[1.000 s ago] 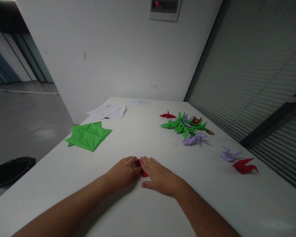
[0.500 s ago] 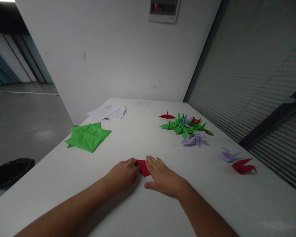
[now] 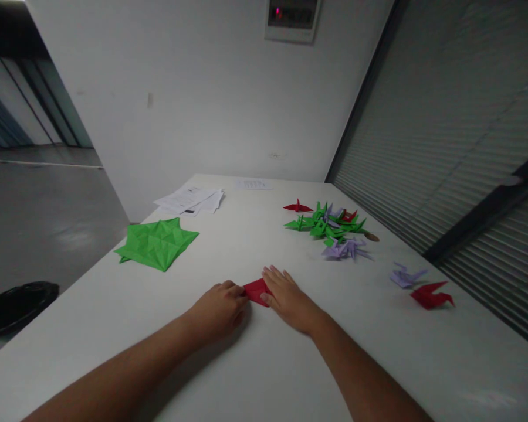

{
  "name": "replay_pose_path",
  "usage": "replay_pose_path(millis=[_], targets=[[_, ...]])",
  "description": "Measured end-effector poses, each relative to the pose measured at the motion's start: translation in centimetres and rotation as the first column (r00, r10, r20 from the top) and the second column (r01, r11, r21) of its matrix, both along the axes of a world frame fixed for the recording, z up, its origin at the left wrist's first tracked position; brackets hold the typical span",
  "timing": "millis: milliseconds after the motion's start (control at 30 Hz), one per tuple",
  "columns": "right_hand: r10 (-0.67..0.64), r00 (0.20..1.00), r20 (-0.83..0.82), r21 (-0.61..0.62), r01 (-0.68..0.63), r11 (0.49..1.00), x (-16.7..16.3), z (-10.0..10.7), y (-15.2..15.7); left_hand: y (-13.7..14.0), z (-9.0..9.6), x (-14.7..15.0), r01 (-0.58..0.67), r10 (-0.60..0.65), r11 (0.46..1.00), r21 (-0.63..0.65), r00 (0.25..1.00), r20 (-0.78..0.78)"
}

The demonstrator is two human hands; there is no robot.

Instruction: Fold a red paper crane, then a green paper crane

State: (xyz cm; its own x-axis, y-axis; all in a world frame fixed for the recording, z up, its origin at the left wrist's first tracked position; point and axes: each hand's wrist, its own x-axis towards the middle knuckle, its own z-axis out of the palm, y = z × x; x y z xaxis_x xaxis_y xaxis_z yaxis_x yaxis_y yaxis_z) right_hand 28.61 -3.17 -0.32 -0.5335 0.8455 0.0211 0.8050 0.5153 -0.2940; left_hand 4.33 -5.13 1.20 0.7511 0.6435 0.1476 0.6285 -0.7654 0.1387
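Note:
A small folded piece of red paper (image 3: 256, 291) lies on the white table between my two hands. My left hand (image 3: 221, 307) pinches its left corner, with the fingers curled and the thumb against the paper. Flat across its right part rests my right hand (image 3: 289, 300), fingers stretched out and pointing away from me, thumb on the paper. The right end of the paper is hidden under this hand.
Creased green sheets (image 3: 158, 243) lie at the left, with printed papers (image 3: 189, 200) behind them. Green, purple and red paper cranes (image 3: 325, 225) are heaped at the back right. A purple crane (image 3: 406, 275) and a red crane (image 3: 431, 296) sit nearer. A black-lined bin (image 3: 20, 308) stands left.
My right hand has slid slightly forward, and its thumb has come in onto the paper. The red paper has turned a little; my left hand still pinches its corner.

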Motion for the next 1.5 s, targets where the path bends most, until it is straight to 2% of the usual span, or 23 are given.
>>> replay_pose_path(millis=[67,133,233,333,567,1100,1267,1367,1500], targets=[[-0.005,0.999,-0.032,0.04,0.006,0.999,-0.3,0.2,0.1,0.0,-0.1,0.1,-0.005,0.005,1.0,0.012,1.0,-0.011],[0.092,0.994,-0.054,0.056,-0.089,0.994,-0.7,0.4,-0.1,0.0,-0.3,0.2,0.002,-0.001,0.999,0.036,1.0,-0.011],[0.258,0.965,-0.035,0.019,-0.258,0.966,-1.3,0.7,-0.9,0.1,-0.6,0.4,0.059,-0.056,0.994,0.092,0.998,-0.031],[0.298,0.954,-0.014,-0.018,-0.298,0.954,-1.7,0.5,-1.5,0.1,-0.8,0.5,0.122,-0.113,0.985,0.125,0.991,-0.074],[0.241,0.969,0.052,-0.034,-0.239,0.97,-0.5,-0.3,-0.8,0.1,-0.2,0.3,0.093,-0.088,0.993,0.079,0.994,-0.065],[0.171,0.979,0.108,-0.078,-0.163,0.983,0.6,0.2,-0.2,-0.3,0.7,0.1,0.029,-0.009,0.993,0.113,0.985,-0.175],[0.136,0.984,0.117,-0.051,-0.131,0.99,0.5,0.3,-0.2,-0.7,1.0,0.1,0.005,0.017,0.995,0.101,0.977,-0.211],[0.133,0.984,0.123,-0.034,-0.13,0.991,0.5,0.2,-0.2,-0.7,0.9,0.2,-0.016,0.03,0.996,0.085,0.985,-0.168],[0.127,0.985,0.12,-0.03,-0.124,0.992,0.4,0.3,-0.2,-0.1,0.3,0.5,-0.082,0.08,0.995,0.053,0.996,0.032]])
